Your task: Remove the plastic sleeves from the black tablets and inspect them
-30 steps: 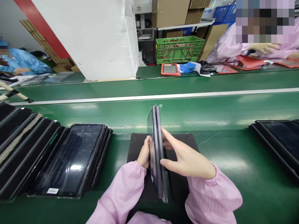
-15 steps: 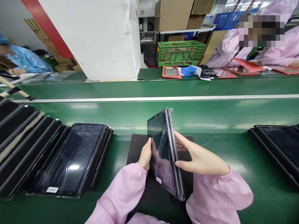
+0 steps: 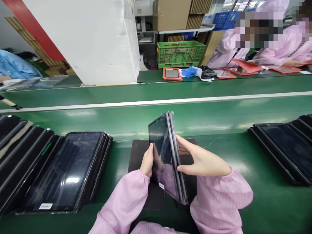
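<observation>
Two thin dark tablets (image 3: 162,159) stand on edge, tilted, face to face or back to back, with clear film along their edges. A small white label sits low on the near screen. My left hand (image 3: 147,160) is closed on their left edge, thumb on the screen side. My right hand (image 3: 198,159) grips them from the right; its thumb rests at the long edge and its other fingers reach behind, partly hidden. Beneath them a dark mat (image 3: 138,156) lies on the green work surface.
Film-wrapped tablets (image 3: 65,169) lie in overlapping rows on the left, and more tablets (image 3: 282,146) lie on the right. Beyond a white strip (image 3: 126,104), a far ledge holds a red-framed device (image 3: 172,74) and a blue tray (image 3: 189,71). Co-workers in pink sit behind it.
The camera view has swung slightly to the right, so most of the scene sits further left in the picture. Both hands keep their hold on the tablets, with hardly any change in pose.
</observation>
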The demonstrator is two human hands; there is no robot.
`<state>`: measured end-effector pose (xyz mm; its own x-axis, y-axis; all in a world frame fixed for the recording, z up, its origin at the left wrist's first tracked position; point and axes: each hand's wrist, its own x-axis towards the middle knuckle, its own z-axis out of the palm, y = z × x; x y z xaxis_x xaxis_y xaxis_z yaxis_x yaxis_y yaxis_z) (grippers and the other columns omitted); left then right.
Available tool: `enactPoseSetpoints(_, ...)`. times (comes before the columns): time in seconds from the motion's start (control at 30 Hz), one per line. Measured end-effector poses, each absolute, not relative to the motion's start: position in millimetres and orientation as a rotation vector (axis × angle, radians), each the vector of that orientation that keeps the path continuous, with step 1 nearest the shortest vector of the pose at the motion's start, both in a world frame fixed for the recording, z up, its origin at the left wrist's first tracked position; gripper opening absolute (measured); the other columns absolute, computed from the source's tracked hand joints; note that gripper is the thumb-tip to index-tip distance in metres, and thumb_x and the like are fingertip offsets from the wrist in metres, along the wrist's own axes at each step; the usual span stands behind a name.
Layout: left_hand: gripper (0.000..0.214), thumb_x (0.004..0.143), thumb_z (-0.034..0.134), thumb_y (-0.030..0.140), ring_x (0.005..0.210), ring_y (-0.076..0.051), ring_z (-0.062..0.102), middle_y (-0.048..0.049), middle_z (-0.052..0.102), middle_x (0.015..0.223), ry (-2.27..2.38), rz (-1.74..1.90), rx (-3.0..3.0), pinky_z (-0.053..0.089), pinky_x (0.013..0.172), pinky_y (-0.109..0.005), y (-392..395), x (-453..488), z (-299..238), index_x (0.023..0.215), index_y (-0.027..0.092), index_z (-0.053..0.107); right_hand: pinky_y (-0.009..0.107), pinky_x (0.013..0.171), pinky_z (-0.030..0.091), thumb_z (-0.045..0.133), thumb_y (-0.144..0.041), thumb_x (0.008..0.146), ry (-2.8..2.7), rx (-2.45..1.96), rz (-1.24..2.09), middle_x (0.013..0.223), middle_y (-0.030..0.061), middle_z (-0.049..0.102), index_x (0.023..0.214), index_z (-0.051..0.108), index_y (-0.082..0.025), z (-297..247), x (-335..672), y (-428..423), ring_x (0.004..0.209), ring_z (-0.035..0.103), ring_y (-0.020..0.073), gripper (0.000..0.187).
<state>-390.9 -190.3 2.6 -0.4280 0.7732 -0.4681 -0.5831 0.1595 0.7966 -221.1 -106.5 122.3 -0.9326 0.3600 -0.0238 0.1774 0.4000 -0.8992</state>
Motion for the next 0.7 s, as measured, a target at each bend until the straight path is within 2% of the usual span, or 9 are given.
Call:
enactPoseSetpoints(0.23, 0.045, 0.103, 0.041, 0.046, 0.119, -0.024, 0.065, -0.0118, 0.071, 0.123, 1.315, 1.504, 0.193, 0.044, 0.111, -0.036, -190.7, -390.8, 6.6, 0.116, 0.014, 0.07, 0.048, 0.112, 0.048, 0.07, -0.018, 0.081, -2.467, -0.506, 1.56, 0.152, 0.0117, 0.05, 0.163, 0.005, -0.023, 120.6, -223.7, -107.9, 0.13, 0.058, 0.0286, 0.105)
enactPoseSetpoints(0.5, 0.045, 0.099, 0.048, 0.052, 0.124, -0.025, 0.062, -0.0107, 0.07, 0.127, 1.265, 1.548, 0.182, 0.043, 0.112, -0.037, -190.2, -391.7, -7.0, 0.116, 0.017, 0.07, 0.046, 0.115, 0.046, 0.062, -0.011, 0.083, -2.428, -0.466, 1.558, 0.155, 0.0075, 0.047, 0.163, 0.004, -0.025, 120.1, -225.3, -106.4, 0.137, 0.052, 0.0278, 0.1)
enactPoseSetpoints(0.6, 0.045, 0.098, 0.049, 0.054, 0.124, -0.024, 0.063, -0.0098, 0.07, 0.128, 1.26, 1.572, 0.196, 0.045, 0.11, -0.035, -190.6, -391.1, -8.3, 0.116, 0.018, 0.071, 0.046, 0.116, 0.045, 0.06, -0.012, 0.084, -2.436, -0.463, 1.526, 0.154, 0.0069, 0.048, 0.162, 0.013, -0.024, 120.8, -220.7, -104.0, 0.138, 0.051, 0.0279, 0.092)
enactPoseSetpoints(0.7, 0.046, 0.097, 0.051, 0.055, 0.122, -0.025, 0.064, -0.01, 0.071, 0.125, 1.304, 1.576, 0.208, 0.045, 0.11, -0.037, -191.3, -390.4, -7.6, 0.114, 0.018, 0.071, 0.046, 0.112, 0.049, 0.059, -0.014, 0.088, -2.443, -0.555, 1.481, 0.148, 0.0065, 0.056, 0.16, 0.024, -0.025, 122.1, -215.8, -101.6, 0.134, 0.055, 0.0286, 0.08)
